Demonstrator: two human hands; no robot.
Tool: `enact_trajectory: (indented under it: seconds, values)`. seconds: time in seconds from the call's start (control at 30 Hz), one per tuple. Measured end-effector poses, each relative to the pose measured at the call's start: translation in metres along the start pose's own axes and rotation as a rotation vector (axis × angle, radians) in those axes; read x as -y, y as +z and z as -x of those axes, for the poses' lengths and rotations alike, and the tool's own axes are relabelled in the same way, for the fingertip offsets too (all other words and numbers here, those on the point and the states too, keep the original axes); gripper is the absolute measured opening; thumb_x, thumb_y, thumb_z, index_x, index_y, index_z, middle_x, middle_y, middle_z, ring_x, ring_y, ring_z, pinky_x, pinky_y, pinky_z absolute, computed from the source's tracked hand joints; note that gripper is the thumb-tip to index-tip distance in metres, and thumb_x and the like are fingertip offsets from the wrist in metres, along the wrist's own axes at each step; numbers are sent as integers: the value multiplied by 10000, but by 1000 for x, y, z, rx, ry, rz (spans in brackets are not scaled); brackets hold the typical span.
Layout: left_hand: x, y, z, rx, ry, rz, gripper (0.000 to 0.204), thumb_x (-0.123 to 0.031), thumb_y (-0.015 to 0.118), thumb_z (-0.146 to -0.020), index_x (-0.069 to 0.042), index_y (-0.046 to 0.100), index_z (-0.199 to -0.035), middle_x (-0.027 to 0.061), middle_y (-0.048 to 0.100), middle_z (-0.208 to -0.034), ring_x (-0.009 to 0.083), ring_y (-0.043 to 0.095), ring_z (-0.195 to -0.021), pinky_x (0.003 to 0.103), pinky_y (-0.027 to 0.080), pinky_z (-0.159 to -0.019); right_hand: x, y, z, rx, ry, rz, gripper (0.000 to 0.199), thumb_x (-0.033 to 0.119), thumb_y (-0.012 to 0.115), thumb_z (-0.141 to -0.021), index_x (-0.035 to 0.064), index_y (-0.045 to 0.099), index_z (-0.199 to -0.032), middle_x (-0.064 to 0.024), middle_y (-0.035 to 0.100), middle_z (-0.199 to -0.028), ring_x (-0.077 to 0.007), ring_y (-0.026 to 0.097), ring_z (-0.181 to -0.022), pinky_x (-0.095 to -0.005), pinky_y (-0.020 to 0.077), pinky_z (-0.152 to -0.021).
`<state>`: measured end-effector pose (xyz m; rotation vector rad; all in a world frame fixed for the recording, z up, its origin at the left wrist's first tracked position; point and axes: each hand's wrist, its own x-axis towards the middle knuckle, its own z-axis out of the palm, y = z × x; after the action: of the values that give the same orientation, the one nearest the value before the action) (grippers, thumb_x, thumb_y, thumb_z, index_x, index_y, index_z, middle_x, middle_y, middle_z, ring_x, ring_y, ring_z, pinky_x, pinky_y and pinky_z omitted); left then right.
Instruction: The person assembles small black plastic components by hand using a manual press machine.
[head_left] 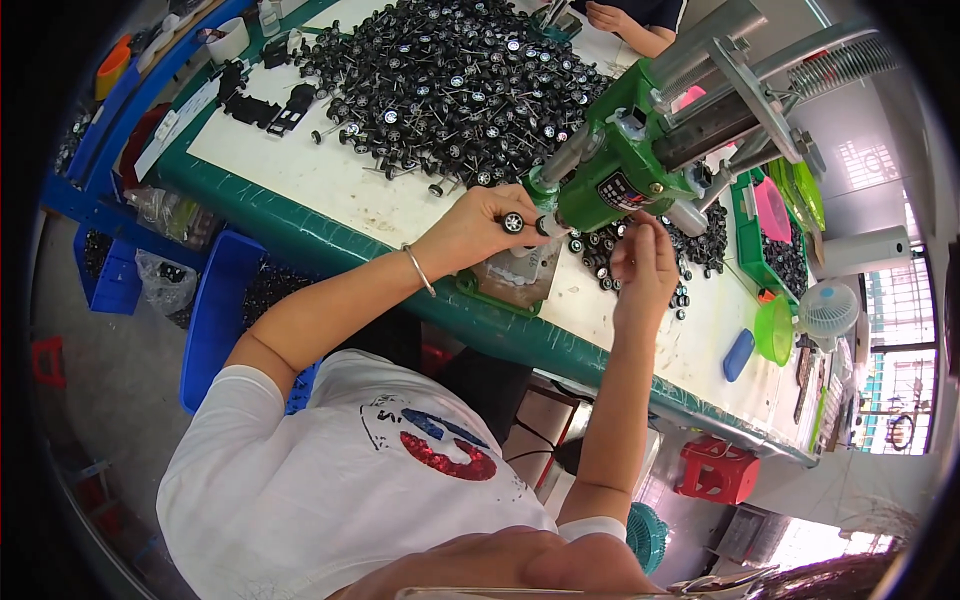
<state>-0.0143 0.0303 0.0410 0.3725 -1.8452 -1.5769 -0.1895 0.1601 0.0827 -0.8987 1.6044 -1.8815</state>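
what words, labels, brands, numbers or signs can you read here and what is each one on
None that I can quote.
Dark label on the green press: pale marks, too small and blurred to read.
White shirt: thin dark marks beside a red and blue design; I cannot tell whether they are letters.
Wheel in the left hand: no legible lettering.

black wheel (512,222) — silvery-centred, in left fingers (518,241)

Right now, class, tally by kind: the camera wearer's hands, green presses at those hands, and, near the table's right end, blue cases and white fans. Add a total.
Hands (left hand, right hand): 2
Green press: 1
Blue case: 1
White fan: 1
Total: 5
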Motion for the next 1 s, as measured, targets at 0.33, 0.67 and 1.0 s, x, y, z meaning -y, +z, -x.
enact_trajectory:
  seconds: [0.33, 0.67, 1.0]
  values:
    - [-9, -3, -11, 62, -36, 16, 150, -78, 752, -730, 12, 688, -832, 8, 562, -793, 90, 579, -629, 215, 460, -563, 97, 27, -61, -92, -164, -270, 256, 188, 483, -956, -22, 592, -1054, -86, 607, -946, -176, 586, -812, -283, 480, -684]
    - [-19, -7, -16, 114, -154, -79, 165, -89, 774, -700, 21, 668, -762, 22, 640, -739, 101, 605, -624, 232, 474, -623, 140, 51, -94, -140, -288, -297, 260, 238, 613, -891, -12, 576, -831, -18, 513, -632, -57, 400, -441, -192, 255, -367]
    - [-5, -6, -13, 83, 17, -108, 174, -99, 773, -706, 11, 681, -804, 28, 655, -721, 107, 644, -580, 234, 485, -549, 146, 63, -52, -269, -564, -194, 286, 266, 619, -868, 18, 532, -757, 26, 374, -557, -33, 273, -418, -193, 180, -377]
